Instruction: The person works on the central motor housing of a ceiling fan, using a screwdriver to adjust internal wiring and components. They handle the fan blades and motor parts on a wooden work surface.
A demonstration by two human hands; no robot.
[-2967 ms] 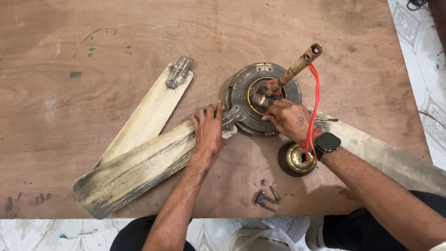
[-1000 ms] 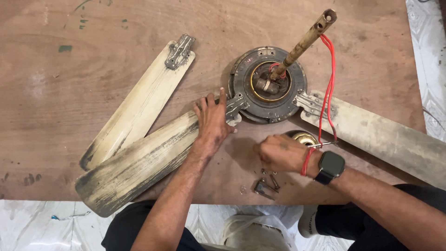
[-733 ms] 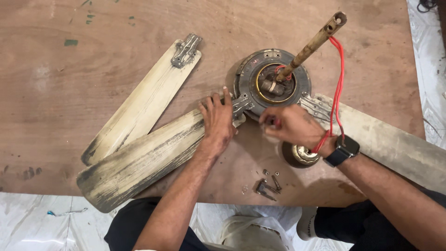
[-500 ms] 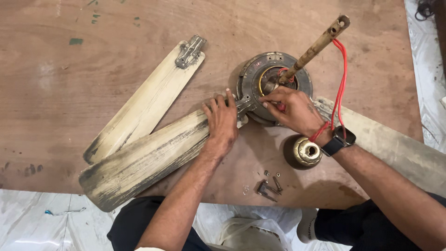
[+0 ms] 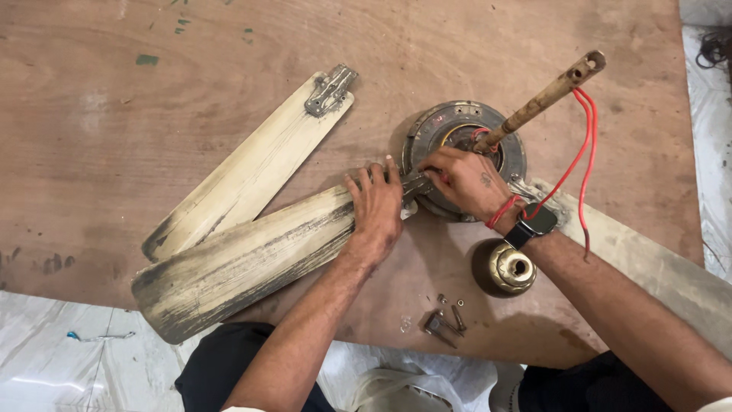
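Dusty fan blade [image 5: 244,263] lies flat on the wooden table [image 5: 114,114], its end at the round fan motor [image 5: 465,156]. Left hand [image 5: 375,204] presses down open on it. Right hand [image 5: 467,181] pinches something small at the joint; I cannot tell what. Loose screws [image 5: 442,320] sit near the table edge and could roll off if the blade slips.

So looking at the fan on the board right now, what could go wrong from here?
1. The loose screws lie near the board's front edge; a knock from an arm could send them off.
2. The red wires loop beside the right hand at the motor and could snag.
3. The left hand presses only the blade's root, so its overhanging tip may swing.
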